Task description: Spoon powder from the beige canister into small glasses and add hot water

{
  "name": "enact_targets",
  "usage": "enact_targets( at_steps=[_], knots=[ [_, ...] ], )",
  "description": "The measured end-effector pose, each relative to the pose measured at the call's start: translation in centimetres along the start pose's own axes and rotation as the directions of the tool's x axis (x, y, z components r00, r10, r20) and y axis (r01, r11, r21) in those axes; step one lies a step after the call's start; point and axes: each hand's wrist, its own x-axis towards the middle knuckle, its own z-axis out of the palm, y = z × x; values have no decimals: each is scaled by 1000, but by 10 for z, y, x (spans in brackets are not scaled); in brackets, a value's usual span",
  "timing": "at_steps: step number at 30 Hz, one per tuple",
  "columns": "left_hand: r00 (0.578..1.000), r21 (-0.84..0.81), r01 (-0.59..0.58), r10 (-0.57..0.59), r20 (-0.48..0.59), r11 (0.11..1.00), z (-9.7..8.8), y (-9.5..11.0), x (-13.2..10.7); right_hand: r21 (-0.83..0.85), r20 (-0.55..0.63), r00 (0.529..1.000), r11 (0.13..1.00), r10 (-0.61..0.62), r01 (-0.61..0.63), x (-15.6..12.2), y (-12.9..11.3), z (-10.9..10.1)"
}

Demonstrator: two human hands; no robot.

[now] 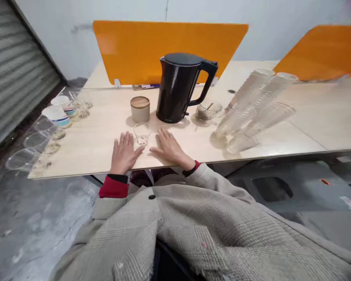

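Observation:
My left hand (124, 154) lies flat on the table, fingers spread, holding nothing. My right hand (171, 148) rests palm down on the tabletop too, its fingers stretched out. Between them stands a clear plastic cup (142, 134) with a few dark bits at its bottom; neither hand appears to grip it. Just behind the cup is a beige canister (140, 110) with a wooden lid. A black electric kettle (178, 89) stands behind my right hand, its handle turned to the right. Right of the kettle, a glass cup (207, 112) holds dark, loose contents and a spoon.
Tall stacks of clear plastic cups (251, 105) stand at the right. Along the table's left edge are several clear cups with dark bits and white paper cups (57, 116). An orange divider (134, 50) rises at the back. The pale wooden table (87, 152) ends close to my body.

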Motion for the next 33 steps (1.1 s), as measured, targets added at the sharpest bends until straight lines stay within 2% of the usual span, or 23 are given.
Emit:
enact_targets(
  at_steps=[10,33],
  knots=[
    [1000,15,1,-1,7,1000,-2,3,-1,-56,31,1000,998,0,2,-1,-9,5],
    [1000,14,9,-9,12,1000,-3,4,-1,-92,29,1000,996,3,0,-1,-8,9]
  ],
)
